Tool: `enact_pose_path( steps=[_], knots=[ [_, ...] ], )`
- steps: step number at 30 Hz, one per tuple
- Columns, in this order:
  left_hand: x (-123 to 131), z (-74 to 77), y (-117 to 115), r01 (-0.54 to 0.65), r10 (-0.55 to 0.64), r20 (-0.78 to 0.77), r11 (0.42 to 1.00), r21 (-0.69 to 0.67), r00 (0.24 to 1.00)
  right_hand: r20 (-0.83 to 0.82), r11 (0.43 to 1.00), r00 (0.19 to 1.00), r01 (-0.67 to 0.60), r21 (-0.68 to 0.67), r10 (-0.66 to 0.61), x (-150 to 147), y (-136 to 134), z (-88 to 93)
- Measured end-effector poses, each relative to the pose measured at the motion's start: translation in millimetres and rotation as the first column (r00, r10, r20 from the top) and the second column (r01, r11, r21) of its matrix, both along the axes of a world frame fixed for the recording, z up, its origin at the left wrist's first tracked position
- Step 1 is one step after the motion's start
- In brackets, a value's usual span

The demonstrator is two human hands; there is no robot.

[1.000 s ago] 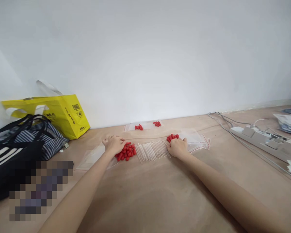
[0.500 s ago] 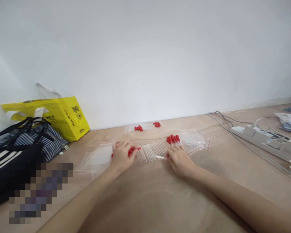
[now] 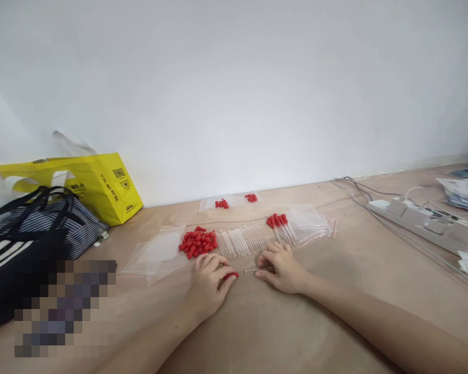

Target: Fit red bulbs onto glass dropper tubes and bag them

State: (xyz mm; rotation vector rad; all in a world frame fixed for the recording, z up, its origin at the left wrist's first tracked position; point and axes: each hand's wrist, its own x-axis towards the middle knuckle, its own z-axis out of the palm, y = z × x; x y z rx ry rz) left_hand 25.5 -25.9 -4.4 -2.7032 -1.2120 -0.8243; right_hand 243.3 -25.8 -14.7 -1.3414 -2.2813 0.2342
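Between the thumb and fingers of my left hand [image 3: 210, 285] is a red rubber dropper bulb [image 3: 231, 275], its tip pointing right. My right hand [image 3: 281, 267] pinches a thin clear dropper tube [image 3: 251, 270], which lies level with its end towards the bulb. A small gap separates the two. Behind my left hand lies a pile of red bulbs [image 3: 197, 242]. A row of clear tubes [image 3: 244, 241] is spread side by side between the hands and the wall. Beyond my right hand rest several droppers with red bulbs fitted [image 3: 283, 226].
Flat zip bags [image 3: 156, 254] lie at left, and another clear bag [image 3: 306, 221] at right. More red bulbs [image 3: 221, 204] sit on a bag near the wall. A yellow bag [image 3: 113, 192] and a black bag stand left; a power strip [image 3: 425, 223] with cables lies right.
My left hand has come off the bulb pile towards me, now with one red bulb. My right hand has drawn nearer me with the tube, away from the tube row.
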Motion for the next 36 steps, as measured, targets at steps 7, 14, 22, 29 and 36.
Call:
enact_pose_path(
  steps=[7,14,22,29,36],
  knots=[
    [10,-1.8,-2,-0.048,0.049,0.034,0.998,-0.035,0.998,-0.082,0.989,0.993,0.098,0.109,-0.090,-8,0,-11.0],
    [9,-5.1,1,-0.012,0.005,0.088,0.997,0.070,0.996,-0.189,0.987,0.982,0.027,0.160,0.004,-12,-3,-13.4],
    [11,-6.3,1,0.018,-0.035,0.099,0.984,0.176,0.994,-0.166,0.982,0.984,-0.036,0.187,0.068,-15,-6,-9.6],
    [11,-9.3,3,0.026,-0.046,0.094,0.979,0.202,0.995,-0.181,0.978,0.980,-0.044,0.205,0.082,-16,-6,-10.6],
    [11,-9.7,2,0.031,-0.050,0.102,0.982,0.188,0.994,-0.124,0.965,0.980,-0.127,0.229,0.158,-16,-6,-11.7]
  ],
)
